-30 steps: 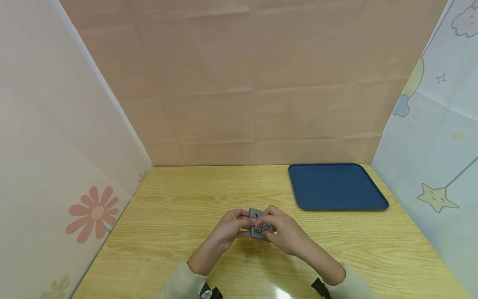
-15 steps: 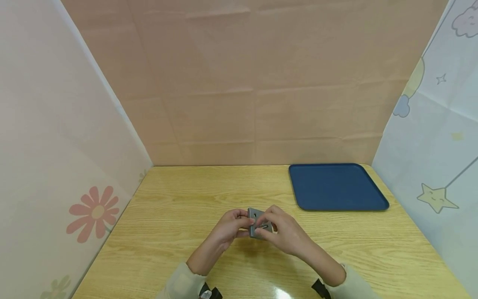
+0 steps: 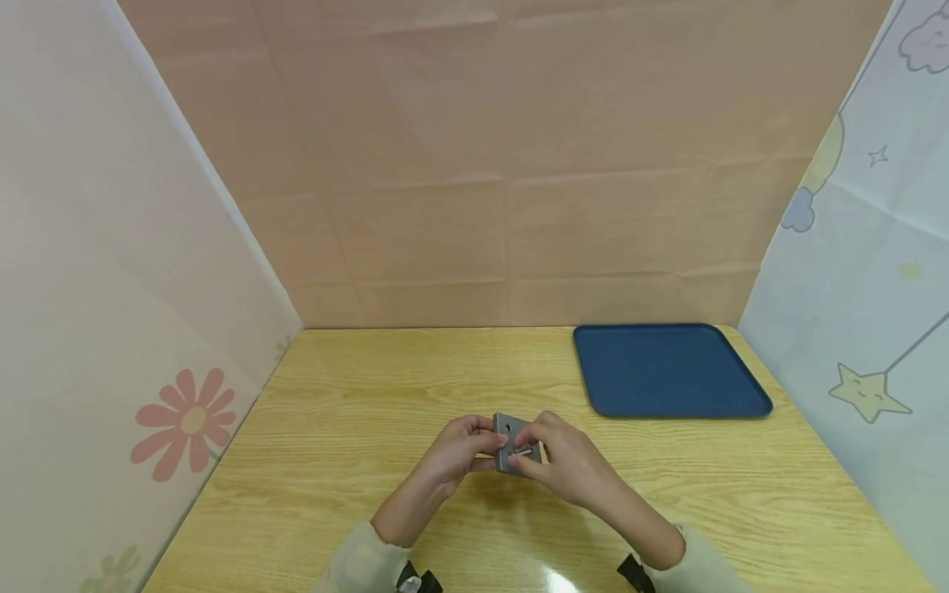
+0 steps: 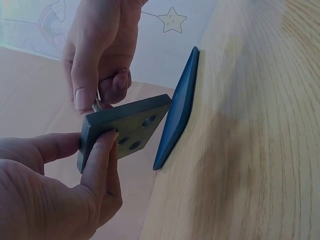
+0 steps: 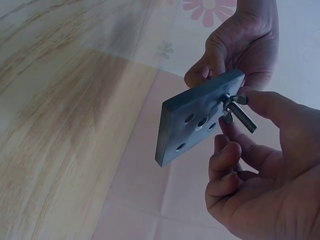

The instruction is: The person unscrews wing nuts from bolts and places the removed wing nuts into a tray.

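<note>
My left hand (image 3: 454, 453) grips one side of a square grey metal plate (image 5: 192, 122) with several round holes, held above the table and tilted. A threaded bolt (image 5: 244, 119) sticks out of the plate's face near one corner, with a wing nut (image 5: 229, 106) on it close to the plate. The thumb and index finger of my right hand (image 3: 567, 461) pinch the wings of that nut. In the left wrist view, a finger of the left hand (image 4: 55, 195) presses the plate's other face; the bolt's head is hidden there.
A dark blue tray (image 3: 670, 371) lies at the back right of the wooden table (image 3: 415, 371). Paper-covered walls stand at the back (image 3: 474, 165), left (image 3: 148, 247) and right (image 3: 853, 288).
The right hand's fingers have shifted around the wing nut, in small turning motions. Left hand and plate stay almost in place.
</note>
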Tool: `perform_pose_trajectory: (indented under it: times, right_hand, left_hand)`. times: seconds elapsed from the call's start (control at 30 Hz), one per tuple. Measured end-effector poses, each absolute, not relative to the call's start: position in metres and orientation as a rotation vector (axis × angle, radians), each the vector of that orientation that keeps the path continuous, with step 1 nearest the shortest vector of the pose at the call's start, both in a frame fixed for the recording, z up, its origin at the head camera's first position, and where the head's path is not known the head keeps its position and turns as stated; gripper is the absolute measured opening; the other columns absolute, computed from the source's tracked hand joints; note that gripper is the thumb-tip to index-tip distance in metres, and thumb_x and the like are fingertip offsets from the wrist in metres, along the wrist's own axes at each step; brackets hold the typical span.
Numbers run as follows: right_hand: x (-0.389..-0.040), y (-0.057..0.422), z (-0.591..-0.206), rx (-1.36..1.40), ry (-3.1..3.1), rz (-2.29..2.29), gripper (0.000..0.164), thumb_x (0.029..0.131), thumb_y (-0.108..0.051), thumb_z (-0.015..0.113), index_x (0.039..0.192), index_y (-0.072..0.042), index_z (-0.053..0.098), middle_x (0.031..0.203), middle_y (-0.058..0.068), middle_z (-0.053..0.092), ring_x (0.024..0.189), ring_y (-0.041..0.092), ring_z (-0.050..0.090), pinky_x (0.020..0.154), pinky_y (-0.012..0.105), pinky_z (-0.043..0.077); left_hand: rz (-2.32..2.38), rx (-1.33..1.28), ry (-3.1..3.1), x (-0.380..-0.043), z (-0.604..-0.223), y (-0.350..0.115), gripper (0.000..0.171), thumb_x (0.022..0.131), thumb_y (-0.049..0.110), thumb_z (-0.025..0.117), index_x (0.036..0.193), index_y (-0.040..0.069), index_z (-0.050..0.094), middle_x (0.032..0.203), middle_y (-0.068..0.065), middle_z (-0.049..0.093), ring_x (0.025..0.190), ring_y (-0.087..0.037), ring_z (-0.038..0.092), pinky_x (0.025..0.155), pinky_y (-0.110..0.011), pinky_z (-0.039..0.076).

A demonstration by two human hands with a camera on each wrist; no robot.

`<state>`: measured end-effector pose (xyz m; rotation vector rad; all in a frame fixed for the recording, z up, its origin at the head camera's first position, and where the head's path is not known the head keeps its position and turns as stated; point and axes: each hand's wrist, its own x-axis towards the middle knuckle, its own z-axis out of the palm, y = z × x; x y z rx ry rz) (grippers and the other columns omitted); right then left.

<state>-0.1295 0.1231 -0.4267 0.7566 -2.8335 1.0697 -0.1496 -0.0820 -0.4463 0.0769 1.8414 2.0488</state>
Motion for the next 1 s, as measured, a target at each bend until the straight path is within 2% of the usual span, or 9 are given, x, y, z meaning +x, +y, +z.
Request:
perform_pose_trajectory:
  times: [0.3,0.57,0.83,1.0]
  right_hand:
    - [-0.1298,0.1238,-0.4253,0.881,-2.825,1.049,0.021,0.089,-0.014,0.079,0.107,-0.022,0.071,0.103,-0.005,0.054,0.079,0.012,0.052,0.063,0.022,0.045]
    - [-0.1302,0.1237,-0.4268,0.934,-2.775,1.041,0.026,0.087,-0.003,0.078,0.101,-0.024,0.071,0.105,-0.004,0.054,0.086,0.011,0.055,0.067,0.022,0.048]
    - [-0.1294,0.124,-0.429,0.963,-2.748,1.088,0.026,0.086,-0.003,0.078,0.098,-0.024,0.07,0.104,-0.005,0.054,0.08,0.011,0.052,0.063,0.021,0.046]
    - [-0.1301,0.1234,-0.4296,0.949,-2.72,1.118,0.014,0.089,-0.018,0.079,0.095,-0.027,0.07,0.103,-0.008,0.053,0.074,0.009,0.05,0.06,0.021,0.044]
  left_hand:
    - [2.054,0.088,1.828,-0.1501,-0.4469,-0.0813,0.033,0.095,0.007,0.066,0.12,-0.012,0.055,0.109,-0.016,0.062,0.089,-0.018,0.069,0.077,-0.03,0.061]
    - [2.049,0.098,1.831,-0.1499,-0.4476,-0.0797,0.031,0.096,0.006,0.062,0.12,-0.012,0.055,0.107,-0.016,0.062,0.088,-0.017,0.069,0.076,-0.028,0.061]
    - [2.051,0.111,1.818,-0.1482,-0.4456,-0.0795,0.031,0.097,0.007,0.064,0.119,-0.012,0.055,0.108,-0.016,0.061,0.087,-0.017,0.069,0.076,-0.028,0.061]
    - [2.058,0.108,1.814,-0.1481,-0.4455,-0.0795,0.031,0.097,0.007,0.064,0.119,-0.012,0.054,0.106,-0.015,0.061,0.087,-0.017,0.068,0.077,-0.029,0.061]
